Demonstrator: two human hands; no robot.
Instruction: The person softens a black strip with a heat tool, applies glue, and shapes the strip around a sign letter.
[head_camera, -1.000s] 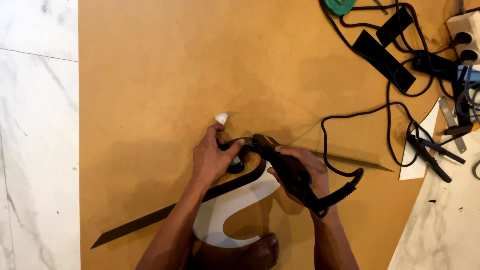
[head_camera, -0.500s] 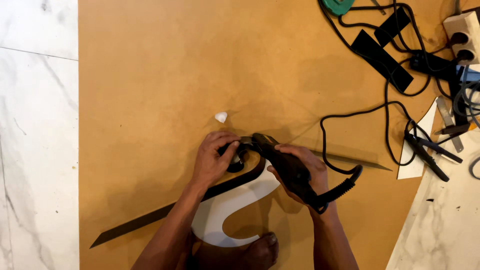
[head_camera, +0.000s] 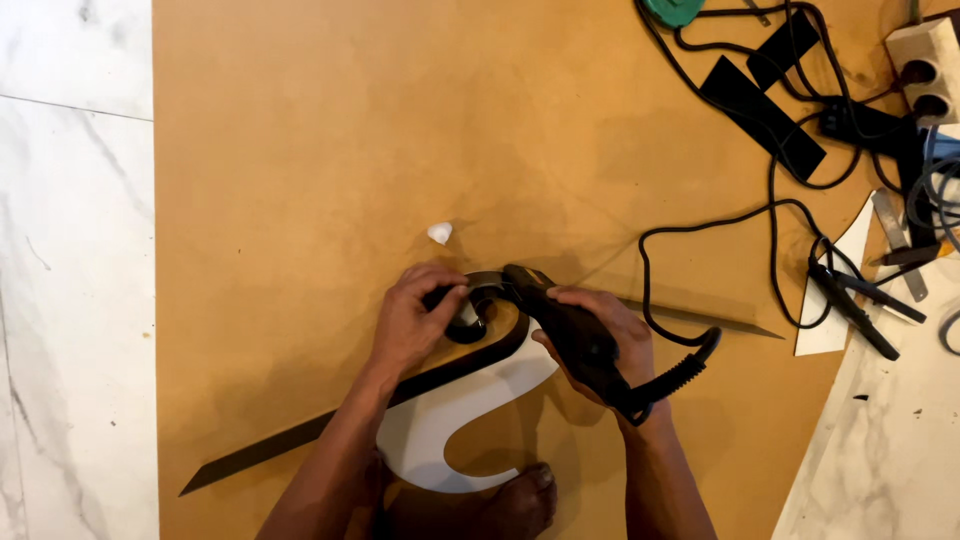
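The white curved panel lies on the brown board on the floor, with black edge strip already bent around its upper curve, the rest trailing loose to the lower left. The right hand grips a black corded tool at the bend, and the left hand closes on the tool's round front knob. By the look of it, the inner curve remains bare, so most edging seems left.

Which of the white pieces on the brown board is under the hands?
The curved white cutout, hook-shaped, under the left hand; the white scrap lies apart above.
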